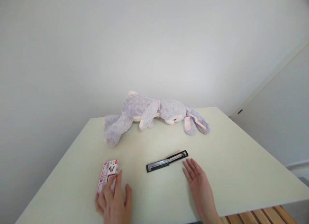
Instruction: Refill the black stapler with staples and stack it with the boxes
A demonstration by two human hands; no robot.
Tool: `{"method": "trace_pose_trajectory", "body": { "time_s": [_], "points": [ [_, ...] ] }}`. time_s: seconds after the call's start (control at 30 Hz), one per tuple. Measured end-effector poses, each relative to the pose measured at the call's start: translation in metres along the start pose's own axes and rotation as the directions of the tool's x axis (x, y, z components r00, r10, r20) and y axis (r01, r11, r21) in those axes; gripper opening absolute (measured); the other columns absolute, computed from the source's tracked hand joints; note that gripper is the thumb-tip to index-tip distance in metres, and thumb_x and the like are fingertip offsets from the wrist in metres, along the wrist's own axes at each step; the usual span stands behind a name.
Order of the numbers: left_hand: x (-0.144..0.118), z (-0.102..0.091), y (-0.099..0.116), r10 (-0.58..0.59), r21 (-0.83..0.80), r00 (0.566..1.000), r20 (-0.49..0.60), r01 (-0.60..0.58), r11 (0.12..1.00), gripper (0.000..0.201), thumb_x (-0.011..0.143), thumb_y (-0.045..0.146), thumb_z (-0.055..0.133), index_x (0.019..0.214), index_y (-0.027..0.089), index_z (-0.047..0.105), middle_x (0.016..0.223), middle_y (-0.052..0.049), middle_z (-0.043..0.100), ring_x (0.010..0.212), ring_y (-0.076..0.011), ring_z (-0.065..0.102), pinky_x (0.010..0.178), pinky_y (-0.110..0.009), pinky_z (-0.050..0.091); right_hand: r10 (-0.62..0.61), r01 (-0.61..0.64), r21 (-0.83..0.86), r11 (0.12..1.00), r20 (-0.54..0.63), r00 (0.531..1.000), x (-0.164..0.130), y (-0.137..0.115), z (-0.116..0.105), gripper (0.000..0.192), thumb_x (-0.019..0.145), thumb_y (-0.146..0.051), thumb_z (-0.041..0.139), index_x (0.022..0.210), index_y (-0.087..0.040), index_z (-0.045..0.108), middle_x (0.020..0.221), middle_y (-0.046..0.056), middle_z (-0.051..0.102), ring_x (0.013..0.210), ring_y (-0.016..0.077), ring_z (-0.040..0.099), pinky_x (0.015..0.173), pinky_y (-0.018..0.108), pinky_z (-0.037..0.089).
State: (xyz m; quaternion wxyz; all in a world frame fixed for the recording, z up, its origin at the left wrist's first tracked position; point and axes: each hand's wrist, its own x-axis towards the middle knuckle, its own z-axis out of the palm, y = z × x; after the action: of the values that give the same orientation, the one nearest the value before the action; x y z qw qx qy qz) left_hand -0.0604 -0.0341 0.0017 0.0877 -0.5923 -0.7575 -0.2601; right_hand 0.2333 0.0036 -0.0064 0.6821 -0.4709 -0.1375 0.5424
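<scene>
A stapler, black and silver, lies opened out flat on the pale table. My right hand rests just right of it, palm turned inward and fingers stretched out, holding nothing. On the left, my left hand reaches over two small white and pink boxes with pictures of staples, the far box and the near box. Its fingers are spread and lie over the near box, hiding part of it. The thumb stands apart from the box. Whether the fingertips press on the box's side is hard to see.
A lilac plush rabbit lies on its side along the back of the table, against the white wall. Wooden slats show below the table's front right edge. A grey panel stands to the right.
</scene>
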Motion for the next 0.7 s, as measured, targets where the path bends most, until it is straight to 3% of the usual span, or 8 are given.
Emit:
{"method": "trace_pose_trajectory", "body": {
  "time_s": [0.03,0.1,0.17,0.23,0.33,0.47,0.6,0.7],
  "points": [
    [-0.005,0.000,-0.011,-0.054,0.056,0.998,-0.026,0.055,0.997,0.052,0.099,0.036,0.052,0.150,0.027,0.051,0.150,-0.017,0.050,0.138,-0.0411,0.046,0.115,-0.070,0.030,0.013,-0.014,-0.051,0.999,-0.017,1.000,-0.008,0.001,-0.009,0.047,0.087,-0.057,0.070,0.122,-0.026,0.068,0.134,0.007,0.069,0.122,0.0255,0.067,0.110,0.043,0.052],
    [-0.019,0.004,-0.029,-0.047,0.128,0.999,-0.015,0.049,0.991,0.051,0.097,0.041,0.057,0.147,0.031,0.055,0.148,-0.017,0.051,0.130,-0.0438,0.051,0.105,-0.070,0.040,0.081,-0.069,-0.231,0.971,0.045,0.996,-0.023,0.004,-0.024,0.049,0.085,-0.061,0.074,0.115,-0.022,0.071,0.114,0.009,0.074,0.099,0.0244,0.072,0.093,0.040,0.058],
    [-0.033,0.012,-0.040,0.061,0.107,0.998,0.032,-0.064,0.992,0.045,0.096,0.038,0.059,0.140,0.036,0.062,0.148,-0.014,0.053,0.122,-0.0407,0.057,0.098,-0.065,0.048,0.180,-0.091,-0.426,0.900,0.173,0.968,-0.035,0.008,-0.028,0.054,0.083,-0.065,0.075,0.111,-0.019,0.073,0.096,0.008,0.074,0.077,0.0204,0.069,0.072,0.034,0.057],
    [-0.040,0.020,-0.041,0.232,-0.013,0.970,0.071,-0.232,0.973,0.037,0.096,0.032,0.057,0.131,0.038,0.067,0.145,-0.011,0.057,0.116,-0.0341,0.062,0.093,-0.055,0.053,0.258,-0.048,-0.571,0.820,0.294,0.920,-0.042,0.011,-0.023,0.057,0.084,-0.068,0.071,0.113,-0.019,0.072,0.089,0.006,0.071,0.066,0.0165,0.061,0.059,0.029,0.050],
    [-0.037,0.025,-0.027,0.374,-0.173,0.924,0.084,-0.356,0.918,0.023,0.093,0.033,0.064,0.115,0.032,0.069,0.133,-0.010,0.065,0.113,-0.0300,0.064,0.092,-0.049,0.054,0.255,0.112,-0.700,0.705,0.399,0.881,-0.045,0.010,-0.001,0.053,0.094,-0.065,0.060,0.120,-0.019,0.068,0.083,0.002,0.066,0.064,0.0143,0.055,0.057,0.026,0.043],
    [-0.022,0.018,0.004,0.352,-0.339,0.925,0.143,-0.289,0.895,0.008,0.094,0.030,0.064,0.089,0.026,0.059,0.103,-0.006,0.069,0.100,-0.0248,0.066,0.102,-0.049,0.051,0.225,0.282,-0.766,0.577,0.481,0.847,-0.038,0.006,0.026,0.043,0.099,-0.057,0.055,0.117,-0.019,0.068,0.076,-0.001,0.062,0.062,0.0138,0.054,0.059,0.025,0.041],
    [-0.015,0.011,0.036,0.425,-0.580,0.841,0.335,-0.171,0.796,0.012,0.095,0.014,0.053,0.093,0.026,0.053,0.114,-0.006,0.065,0.108,-0.0196,0.066,0.094,-0.034,0.056,0.295,0.251,-0.772,0.584,0.490,0.820,-0.025,0.011,0.035,0.038,0.098,-0.056,0.056,0.105,-0.020,0.068,0.068,-0.003,0.059,0.056,0.0124,0.051,0.054,0.024,0.037],
    [-0.011,0.013,0.056,0.449,-0.666,0.793,0.411,-0.075,0.742,0.016,0.093,0.012,0.054,0.098,0.027,0.053,0.126,-0.006,0.061,0.118,-0.0189,0.064,0.099,-0.034,0.054,0.344,0.201,-0.789,0.580,0.462,0.818,-0.011,0.016,0.031,0.036,0.094,-0.054,0.060,0.091,-0.018,0.064,0.060,-0.005,0.054,0.054,0.0115,0.046,0.052,0.023,0.032]
  ]
}}
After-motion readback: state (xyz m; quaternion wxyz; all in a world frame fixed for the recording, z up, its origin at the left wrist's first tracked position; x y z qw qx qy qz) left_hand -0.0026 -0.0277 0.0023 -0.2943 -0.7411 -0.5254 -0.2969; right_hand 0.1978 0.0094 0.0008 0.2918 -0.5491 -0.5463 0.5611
